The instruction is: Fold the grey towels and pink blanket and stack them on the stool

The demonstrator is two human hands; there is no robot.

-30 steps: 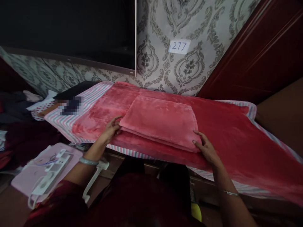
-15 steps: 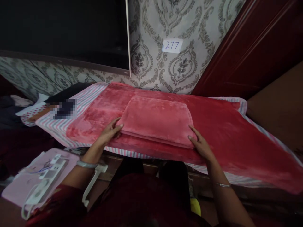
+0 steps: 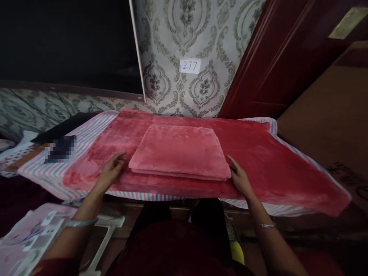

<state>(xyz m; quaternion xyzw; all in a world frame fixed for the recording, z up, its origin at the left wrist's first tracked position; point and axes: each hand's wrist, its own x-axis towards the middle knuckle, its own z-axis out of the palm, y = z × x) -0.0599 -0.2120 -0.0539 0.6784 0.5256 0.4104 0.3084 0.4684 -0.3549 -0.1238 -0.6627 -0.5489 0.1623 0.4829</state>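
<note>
A folded pink-red fleece cloth (image 3: 179, 151) lies flat on a larger red fleece blanket (image 3: 273, 161) spread over a striped-covered board (image 3: 92, 128). My left hand (image 3: 110, 173) rests on the blanket just left of the folded cloth's near corner, fingers stretched out and a little apart from the cloth. At the near right corner of the folded cloth is my right hand (image 3: 239, 177), fingers extended and touching the cloth's edge. Neither hand holds anything.
Patterned wallpaper with a paper tag reading 277 (image 3: 190, 65) rises behind the board. A dark red door (image 3: 287, 57) stands at the right, a dark screen (image 3: 66, 42) at the upper left. A pink cloth with a white power strip (image 3: 37, 239) lies at the lower left.
My left hand has drawn back from the folded cloth's left edge onto the blanket. The right hand stays at the right corner. The view has shifted right.
</note>
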